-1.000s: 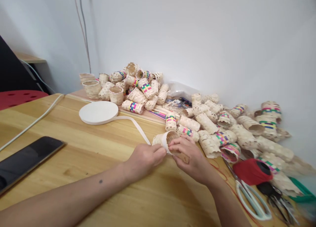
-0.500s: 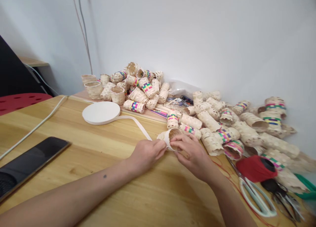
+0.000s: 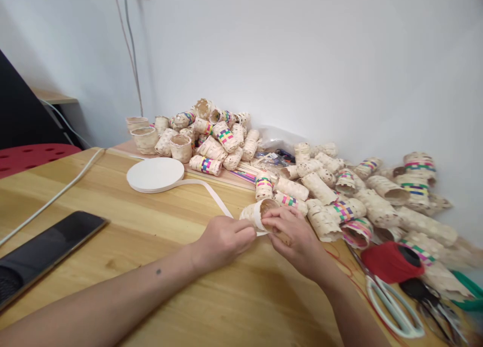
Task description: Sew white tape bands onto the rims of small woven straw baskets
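Note:
A small woven basket (image 3: 248, 212) lies on its side with its mouth toward my right hand (image 3: 292, 234). That hand pinches the rim, fingers closed on the basket's edge. White ribbon (image 3: 257, 215) goes around the mouth. My left hand (image 3: 228, 240) is closed just below and left of the basket, its fingertips on the ribbon, which shows as a short taut stretch between the two hands. Behind the left hand, the ribbon runs back to a flat white roll (image 3: 155, 174) lying on the table.
Many woven baskets (image 3: 319, 188) are heaped along the wall, some with coloured bands. At right lie white-handled scissors (image 3: 394, 307), a red thread spool (image 3: 392, 261) and black-handled snips (image 3: 433, 301). A phone (image 3: 49, 254) and a white cable (image 3: 56, 193) are at left on the wooden table (image 3: 151, 226).
My left hand has drawn slightly down and away from the basket rim, exposing a stretch of ribbon beneath it. My right hand stays at the rim. The view has shifted slightly.

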Motion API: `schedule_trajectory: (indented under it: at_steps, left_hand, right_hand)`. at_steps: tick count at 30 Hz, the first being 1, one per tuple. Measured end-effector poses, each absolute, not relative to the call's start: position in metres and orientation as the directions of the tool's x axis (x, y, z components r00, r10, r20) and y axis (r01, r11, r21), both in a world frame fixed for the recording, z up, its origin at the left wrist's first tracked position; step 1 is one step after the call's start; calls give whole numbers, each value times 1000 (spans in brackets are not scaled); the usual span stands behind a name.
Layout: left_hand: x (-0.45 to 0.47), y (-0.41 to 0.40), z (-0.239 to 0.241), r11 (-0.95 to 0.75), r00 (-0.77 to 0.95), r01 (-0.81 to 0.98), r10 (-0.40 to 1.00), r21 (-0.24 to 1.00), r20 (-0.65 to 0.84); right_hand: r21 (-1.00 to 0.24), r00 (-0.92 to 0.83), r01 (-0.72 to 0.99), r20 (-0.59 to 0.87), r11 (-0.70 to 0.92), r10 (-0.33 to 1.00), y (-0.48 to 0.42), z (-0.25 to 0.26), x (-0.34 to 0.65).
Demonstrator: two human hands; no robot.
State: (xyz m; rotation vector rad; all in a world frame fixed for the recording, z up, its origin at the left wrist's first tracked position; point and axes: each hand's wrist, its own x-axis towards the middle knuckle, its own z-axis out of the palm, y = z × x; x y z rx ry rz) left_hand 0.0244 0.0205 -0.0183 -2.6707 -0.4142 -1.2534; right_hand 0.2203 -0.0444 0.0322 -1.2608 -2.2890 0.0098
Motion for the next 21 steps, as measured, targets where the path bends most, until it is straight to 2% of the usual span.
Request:
schedule_trajectory:
  at_steps: [3,15,21]
  left_hand:
    - [24,21,-18,-955,614,295,165,-31,772]
    - [23,26,-17,-943,599,313,287,111,748]
    - [24,26,-19,-918,604,319,387,234,697]
  right_hand:
    - [-252,-426,789,433,561,794,-45,32,221]
    - [-251,-428,791,423,558,798,-46,33,217]
    - [-250,-441,790,401,559,803,-49,36,215]
